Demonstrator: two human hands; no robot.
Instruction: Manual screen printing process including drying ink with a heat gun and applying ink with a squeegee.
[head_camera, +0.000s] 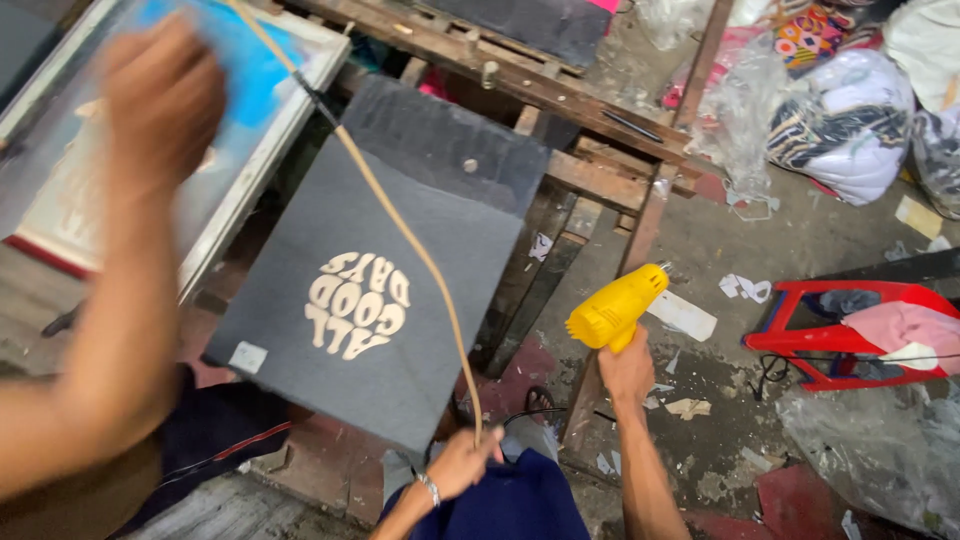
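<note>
Left hand (465, 462): lowest in frame, just past the near corner of the print board (455, 150). Wrist with a bracelet, forearm rising from the bottom edge, fingers clenched around the tan cord (400, 225).

The cord runs taut from that fist up and across the board's right half, then off toward the far left corner of the frame.

Right hand (627, 370): forearm nearly straight up from the bottom edge, fist closed on the handle of the yellow heat gun (615, 308). The gun is held off the board's right edge, over the littered floor, with its nozzle pointing up and to the right, away from the board.

A dark grey garment (300, 340) lies flat on the board, with a round cream print at its middle.

A co-worker's arm enters from the lower left (large, close to the lens, motion-blurred). The co-worker's hand (160, 95) is raised at the white-framed print screen (265, 150) beside the board's left edge; I cannot tell its grip.

Farther right, on the floor: a red plastic stool (800, 345) carrying pink cloth. Beyond it are clear bags of clothing (850, 125).
</note>
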